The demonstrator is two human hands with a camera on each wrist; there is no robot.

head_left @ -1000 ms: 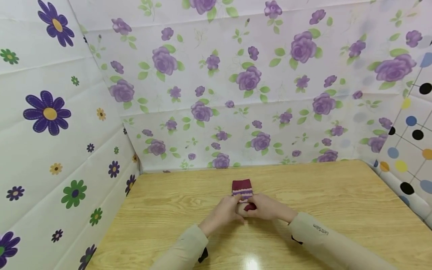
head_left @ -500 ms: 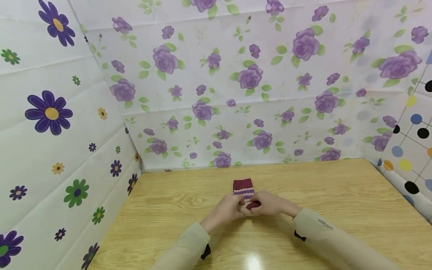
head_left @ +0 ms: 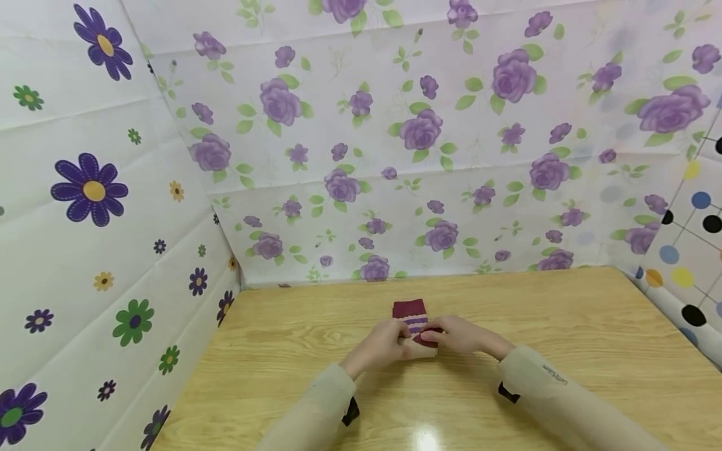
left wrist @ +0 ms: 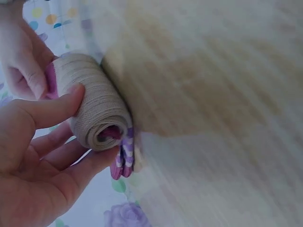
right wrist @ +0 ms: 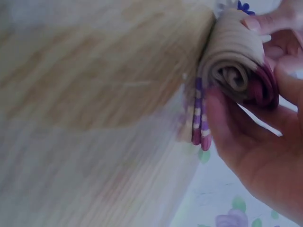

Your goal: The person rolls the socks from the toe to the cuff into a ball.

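Note:
A pair of socks (head_left: 410,309), beige with maroon patches and purple-and-white stripes, lies on the wooden table, partly rolled up. The near end forms a thick beige roll (left wrist: 97,97) with its spiral end showing, while the striped section and maroon end extend flat toward the back wall. My left hand (head_left: 382,344) grips one end of the roll, thumb on top and fingers on its far side. At the other end, my right hand (head_left: 461,336) holds the roll by a maroon patch (right wrist: 260,87), its fingers curled beneath in the right wrist view.
The wooden table (head_left: 293,351) surrounds the socks on every side. A rose-patterned sheet (head_left: 361,138) hangs behind it, a daisy-patterned one (head_left: 96,250) on the left and a dotted one (head_left: 688,250) on the right.
My right hand has shifted slightly to the right along the roll, and the hands stand a little farther apart. More of the beige roll shows between them. The view has moved slightly.

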